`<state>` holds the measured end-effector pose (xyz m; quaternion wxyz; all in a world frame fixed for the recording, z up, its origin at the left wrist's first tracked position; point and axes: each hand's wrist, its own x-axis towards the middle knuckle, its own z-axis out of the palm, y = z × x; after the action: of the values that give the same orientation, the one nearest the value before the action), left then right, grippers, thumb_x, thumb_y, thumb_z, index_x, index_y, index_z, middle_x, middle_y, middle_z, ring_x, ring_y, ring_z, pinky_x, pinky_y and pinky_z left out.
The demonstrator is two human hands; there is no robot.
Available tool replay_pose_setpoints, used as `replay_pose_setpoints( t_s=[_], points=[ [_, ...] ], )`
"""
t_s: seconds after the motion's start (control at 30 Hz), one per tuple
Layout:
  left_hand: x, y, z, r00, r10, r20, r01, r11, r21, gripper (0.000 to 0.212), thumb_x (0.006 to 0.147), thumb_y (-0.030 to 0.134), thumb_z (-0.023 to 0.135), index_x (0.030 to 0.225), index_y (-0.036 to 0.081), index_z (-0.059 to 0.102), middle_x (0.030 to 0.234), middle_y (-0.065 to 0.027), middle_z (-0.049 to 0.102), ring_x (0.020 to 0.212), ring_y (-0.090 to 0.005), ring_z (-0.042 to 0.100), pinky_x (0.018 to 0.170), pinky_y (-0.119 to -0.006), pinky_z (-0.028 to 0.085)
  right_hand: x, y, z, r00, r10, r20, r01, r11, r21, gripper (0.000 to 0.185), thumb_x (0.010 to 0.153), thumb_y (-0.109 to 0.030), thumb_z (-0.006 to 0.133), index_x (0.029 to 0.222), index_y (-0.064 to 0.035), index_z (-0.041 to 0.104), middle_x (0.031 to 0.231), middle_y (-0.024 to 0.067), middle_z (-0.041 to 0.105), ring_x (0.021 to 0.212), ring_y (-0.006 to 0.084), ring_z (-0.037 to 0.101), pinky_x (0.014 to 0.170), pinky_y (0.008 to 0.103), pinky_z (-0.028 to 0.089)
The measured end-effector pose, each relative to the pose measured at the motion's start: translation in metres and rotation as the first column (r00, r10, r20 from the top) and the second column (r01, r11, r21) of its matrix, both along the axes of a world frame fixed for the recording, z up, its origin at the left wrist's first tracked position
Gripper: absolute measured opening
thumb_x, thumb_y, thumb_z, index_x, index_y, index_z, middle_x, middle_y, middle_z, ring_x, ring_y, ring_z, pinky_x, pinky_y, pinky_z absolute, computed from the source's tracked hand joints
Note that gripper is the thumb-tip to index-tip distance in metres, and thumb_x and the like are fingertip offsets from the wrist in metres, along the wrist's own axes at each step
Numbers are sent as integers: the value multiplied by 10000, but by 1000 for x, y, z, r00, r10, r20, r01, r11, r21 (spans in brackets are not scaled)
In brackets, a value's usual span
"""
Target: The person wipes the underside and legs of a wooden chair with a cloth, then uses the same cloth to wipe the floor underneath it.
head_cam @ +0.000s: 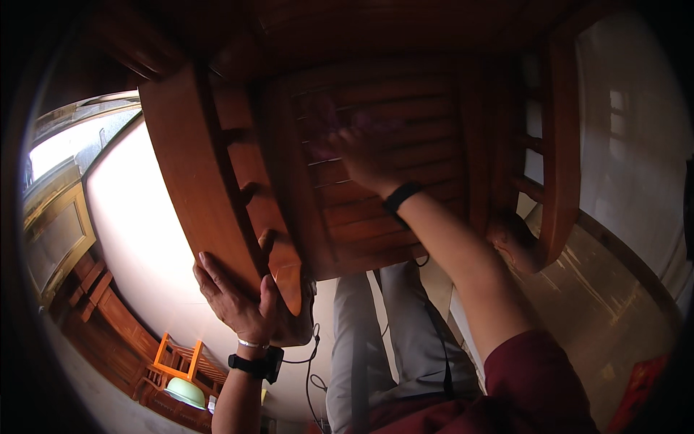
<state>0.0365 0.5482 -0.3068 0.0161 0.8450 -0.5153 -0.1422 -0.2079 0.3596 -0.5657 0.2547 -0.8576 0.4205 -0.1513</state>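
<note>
A large reddish-brown wooden armchair with a slatted seat [390, 217] stands before me. My left hand [238, 304] rests on the front end of its left armrest [190, 179], fingers over the outer edge and thumb on the inner side. My right hand [360, 157] reaches over the slats and is pressed on a purple cloth [325, 127], which lies against them. The cloth is dark and blurred, and my right fingertips are hard to make out. Black bands circle both wrists, with a silver bracelet on the left.
The right armrest [561, 152] stands beside a pale wall [623, 119]. Black cable [312, 358] hangs near my legs. At the lower left are an orange wooden stool [181, 358], a pale green basin [185, 392] and more wooden furniture [116, 320]. A red item [640, 390] lies at the lower right.
</note>
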Motion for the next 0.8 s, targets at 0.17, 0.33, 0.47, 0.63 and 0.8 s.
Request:
replay_pose_setpoints(
  t_s=[0.17, 0.33, 0.47, 0.63, 0.8],
  points=[
    [0, 1, 4, 1000, 5, 21, -5, 1000, 20, 1101, 782, 473, 721, 1643, 33, 195, 1603, -329, 279, 1478, -515, 296, 1209, -568, 279, -97, -31, 19, 923, -201, -329, 260, 954, 146, 422, 872, 55, 534, 1274, -65, 574, 1313, 235, 570, 1232, 443, 540, 1040, 538, 476],
    [0, -4, 5, 1000, -11, 22, 11, 1000, 21, 1091, 790, 477, 713, 1643, 36, 195, 1599, -338, 276, 1473, -524, 298, 1206, -574, 279, -81, -42, 60, 781, -170, -601, 286, 953, 102, 528, 929, -64, 528, 1454, -117, 508, 1402, 196, 558, 1332, 398, 492, 1075, 582, 435],
    [4, 0, 2, 1000, -6, 10, 6, 1000, 8, 1084, 800, 491, 704, 1644, 40, 195, 1599, -340, 275, 1469, -527, 302, 1202, -575, 285, -4, -4, 20, 949, -129, -289, 130, 991, -15, 374, 930, -113, 549, 1294, -58, 613, 1253, 152, 598, 1244, 371, 519, 1064, 612, 398],
    [-2, -2, 2, 1000, -3, -11, 3, 1000, 10, 1072, 818, 528, 680, 1649, 58, 192, 1609, -332, 267, 1482, -525, 290, 1208, -573, 284, 51, 25, 40, 974, 150, -170, -148, 989, 29, 371, 932, -155, 576, 1299, -144, 628, 1206, 90, 600, 1205, 321, 535, 1082, 633, 363],
    [2, 2, 4, 1000, 2, 24, -2, 1000, -2, 997, 889, 594, 586, 1656, 93, 192, 1651, -288, 249, 1510, -501, 268, 1194, -610, 295, -46, -32, 25, 976, 211, -46, -199, 961, 190, 429, 945, -115, 571, 1374, -108, 579, 1349, 89, 566, 1332, 309, 488, 1141, 569, 346]
  ],
)
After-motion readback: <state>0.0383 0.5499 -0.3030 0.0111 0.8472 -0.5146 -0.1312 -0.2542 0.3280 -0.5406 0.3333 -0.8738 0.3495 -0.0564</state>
